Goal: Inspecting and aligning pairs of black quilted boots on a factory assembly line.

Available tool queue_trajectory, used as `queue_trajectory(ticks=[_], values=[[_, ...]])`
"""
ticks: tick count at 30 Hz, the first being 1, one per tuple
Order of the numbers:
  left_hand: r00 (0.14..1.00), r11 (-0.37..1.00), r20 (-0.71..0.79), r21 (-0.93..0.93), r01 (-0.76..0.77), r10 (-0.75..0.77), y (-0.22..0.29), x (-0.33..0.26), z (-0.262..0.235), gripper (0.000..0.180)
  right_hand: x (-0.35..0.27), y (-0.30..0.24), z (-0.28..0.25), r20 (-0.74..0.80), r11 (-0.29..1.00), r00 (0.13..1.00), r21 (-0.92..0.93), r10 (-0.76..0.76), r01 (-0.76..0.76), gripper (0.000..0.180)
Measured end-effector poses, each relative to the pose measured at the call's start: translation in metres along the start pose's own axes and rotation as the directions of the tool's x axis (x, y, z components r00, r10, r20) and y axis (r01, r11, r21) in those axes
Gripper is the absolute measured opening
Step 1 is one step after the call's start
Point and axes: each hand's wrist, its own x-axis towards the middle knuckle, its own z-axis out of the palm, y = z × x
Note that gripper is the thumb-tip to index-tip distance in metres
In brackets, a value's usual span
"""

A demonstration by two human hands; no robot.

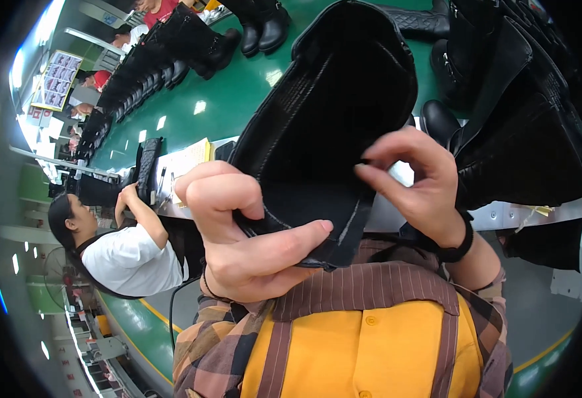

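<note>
The green desk [238,93] stretches away behind the black boot [331,113] I hold up in front of my chest, and it carries rows of other tall black boots [523,132], most to the right of mine and more along the far left edge. A co-worker in a white top [128,259] sits at the desk, left of and below my boot, near a sheet of paper [185,159].

I judge the work to be partway: the boot is off the desk and its shaft top is turned toward me, but nothing shows that my look at it is finished, and many pairs wait.

The boot is matte black with a soft, napped look, and pale stitching runs along a seam near the top edge. Its lower part points away from me and is hard to read.

My left hand [244,232] is clamped on the shaft's rim, thumb across the front. My right hand [417,179] pinches the rim's right side with its fingertips.
</note>
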Motion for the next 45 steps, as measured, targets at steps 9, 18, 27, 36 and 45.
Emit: queue_trajectory(ticks=[9,18,27,36,45], values=[[0.999,0.996,-0.025,-0.09,-0.023,0.021,0.001,0.003,0.001,0.046,0.043,-0.002,0.032,0.157,0.977,0.98,-0.195,0.122,-0.09,0.016],[0.768,0.974,-0.602,-0.076,0.215,-0.217,-0.009,-0.021,0.063,0.132,-0.034,0.04,-0.057,0.071,0.927,0.949,0.202,0.308,-0.316,0.016],[0.674,0.613,-0.191,-0.635,0.47,-0.714,-0.006,-0.051,0.165,0.018,-0.069,0.098,-0.024,0.244,0.731,0.692,-0.149,0.68,-0.666,0.024],[0.691,0.274,0.335,-0.741,0.613,-0.64,-0.011,-0.083,0.183,0.025,-0.061,0.109,-0.022,0.417,0.608,0.52,-0.106,0.746,-0.787,0.035],[0.638,0.36,0.371,-0.589,0.723,-0.675,-0.013,-0.091,0.192,0.025,-0.025,0.033,-0.006,0.349,0.753,0.767,0.209,0.538,-0.624,0.033]])
